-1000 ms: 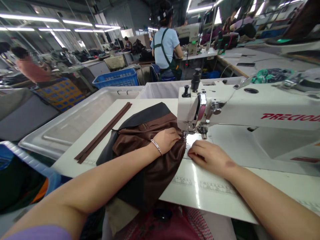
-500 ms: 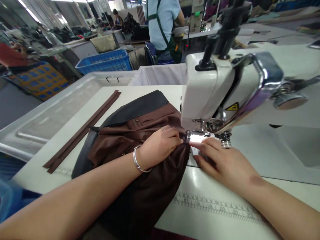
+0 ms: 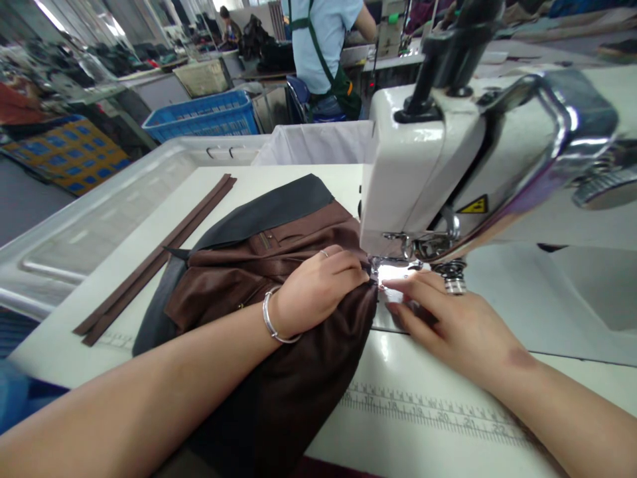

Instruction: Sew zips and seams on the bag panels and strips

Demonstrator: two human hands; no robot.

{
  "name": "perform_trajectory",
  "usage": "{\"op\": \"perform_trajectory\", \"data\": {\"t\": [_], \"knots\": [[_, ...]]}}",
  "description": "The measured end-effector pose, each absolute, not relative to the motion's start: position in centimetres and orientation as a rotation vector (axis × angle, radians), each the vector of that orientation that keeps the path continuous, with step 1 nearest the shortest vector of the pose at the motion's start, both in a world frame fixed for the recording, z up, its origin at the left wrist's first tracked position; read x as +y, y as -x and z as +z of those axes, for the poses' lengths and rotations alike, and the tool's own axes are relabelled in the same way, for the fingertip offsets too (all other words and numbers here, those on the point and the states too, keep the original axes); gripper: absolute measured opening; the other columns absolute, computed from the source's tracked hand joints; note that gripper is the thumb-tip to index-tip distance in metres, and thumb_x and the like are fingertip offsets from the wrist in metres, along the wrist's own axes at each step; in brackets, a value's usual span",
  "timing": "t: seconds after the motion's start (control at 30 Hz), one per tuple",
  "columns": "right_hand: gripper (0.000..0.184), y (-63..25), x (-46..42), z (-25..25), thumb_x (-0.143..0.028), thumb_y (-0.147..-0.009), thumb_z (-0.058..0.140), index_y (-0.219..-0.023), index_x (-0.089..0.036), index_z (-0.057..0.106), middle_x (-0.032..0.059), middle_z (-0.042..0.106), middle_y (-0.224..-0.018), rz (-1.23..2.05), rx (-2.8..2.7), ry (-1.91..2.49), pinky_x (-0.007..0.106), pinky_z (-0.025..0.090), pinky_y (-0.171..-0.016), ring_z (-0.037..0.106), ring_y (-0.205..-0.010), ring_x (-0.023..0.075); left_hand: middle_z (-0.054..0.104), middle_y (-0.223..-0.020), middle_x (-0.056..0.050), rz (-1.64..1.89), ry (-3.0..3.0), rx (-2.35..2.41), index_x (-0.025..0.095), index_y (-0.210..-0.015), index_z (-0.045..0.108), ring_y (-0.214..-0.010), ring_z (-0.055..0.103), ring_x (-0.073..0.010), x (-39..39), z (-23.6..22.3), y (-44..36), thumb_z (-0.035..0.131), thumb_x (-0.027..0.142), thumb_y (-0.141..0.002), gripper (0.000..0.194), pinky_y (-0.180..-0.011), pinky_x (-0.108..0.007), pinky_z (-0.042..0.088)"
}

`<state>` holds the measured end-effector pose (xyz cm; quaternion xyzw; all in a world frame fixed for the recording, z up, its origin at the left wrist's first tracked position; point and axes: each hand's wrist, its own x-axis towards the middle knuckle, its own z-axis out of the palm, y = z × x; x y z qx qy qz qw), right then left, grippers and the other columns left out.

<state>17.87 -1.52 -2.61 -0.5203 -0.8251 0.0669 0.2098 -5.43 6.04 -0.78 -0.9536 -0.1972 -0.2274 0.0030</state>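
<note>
1. The brown cloth [image 3: 249, 262] lies on the bench [image 3: 371, 418], in soft folds. Its right side reaches the metal foot of the sewing machine [image 3: 413, 166], and its bottom goes past the bench's near edge.
2. The left hand [image 3: 318, 292] lies on the cloth. Its fingers [image 3: 351, 282] are bent close together and grip the cloth beside the foot.
3. The right hand [image 3: 448, 318] is at the other side of the foot. Its thumb and pointing finger are a little apart. I cannot tell if they hold the cloth's edge or a thread.
4. The brown strip [image 3: 156, 255], maybe 2 strips, lies along the bench's left edge, apart from the cloth.
5. A light, flat push from the left hand seems best, so no fold slips under the foot.
6. All fingertips need care here, as both hands are very near the foot.
</note>
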Motion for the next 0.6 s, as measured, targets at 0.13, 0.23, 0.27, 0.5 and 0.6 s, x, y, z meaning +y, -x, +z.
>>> {"op": "perform_trajectory", "data": {"t": [0.13, 0.23, 0.27, 0.5, 0.6], "knots": [[0.027, -17.94, -1.45, -2.66, -0.034, -0.094, 0.047, -0.120, -0.032, 0.054, 0.0010, 0.060, -0.108, 0.176, -2.311, 1.446, 0.032, 0.048, -0.072, 0.061, -0.092, 0.0186, 0.064, -0.094, -0.007, -0.639, 2.958, -0.494, 0.011, -0.099, 0.064, -0.088, 0.054, -0.0156, 5.92, -0.52, 5.34, 0.043, 0.016, -0.096, 0.022, -0.084, -0.030, 0.051], [0.025, -17.96, -1.49, -2.74, -0.035, -0.094, 0.047, -0.117, -0.031, 0.057, 0.0011, 0.060, -0.105, 0.171, -2.315, 1.443, 0.031, 0.048, -0.070, 0.061, -0.090, 0.0183, 0.064, -0.091, -0.007, -0.577, 2.971, -0.437, 0.012, -0.095, 0.065, -0.088, 0.056, -0.0146, 5.90, -0.45, 5.25, 0.042, 0.016, -0.097, 0.024, -0.086, -0.030, 0.051], [0.025, -17.96, -1.50, -2.76, -0.035, -0.095, 0.046, -0.117, -0.031, 0.057, 0.0010, 0.060, -0.105, 0.176, -2.315, 1.443, 0.031, 0.048, -0.070, 0.061, -0.090, 0.0182, 0.065, -0.090, -0.007, -0.558, 2.977, -0.418, 0.011, -0.094, 0.065, -0.089, 0.057, -0.0143, 5.90, -0.43, 5.22, 0.041, 0.016, -0.097, 0.025, -0.087, -0.031, 0.051], [0.026, -17.90, -1.47, -2.75, -0.033, -0.094, 0.047, -0.118, -0.031, 0.057, 0.0014, 0.059, -0.107, 0.208, -2.313, 1.426, 0.032, 0.048, -0.074, 0.061, -0.093, 0.0186, 0.066, -0.092, -0.007, -0.606, 3.008, -0.430, 0.010, -0.096, 0.067, -0.089, 0.059, -0.0149, 5.88, -0.58, 5.31, 0.044, 0.015, -0.096, 0.023, -0.086, -0.031, 0.052], [0.026, -17.90, -1.53, -2.62, -0.032, -0.095, 0.046, -0.118, -0.031, 0.058, 0.0015, 0.060, -0.105, 0.208, -2.305, 1.428, 0.033, 0.049, -0.074, 0.061, -0.090, 0.0186, 0.067, -0.095, -0.005, -0.859, 3.034, -0.619, 0.015, -0.096, 0.069, -0.089, 0.060, -0.0135, 6.04, -0.82, 5.25, 0.051, 0.013, -0.092, 0.019, -0.083, -0.029, 0.053]]}}
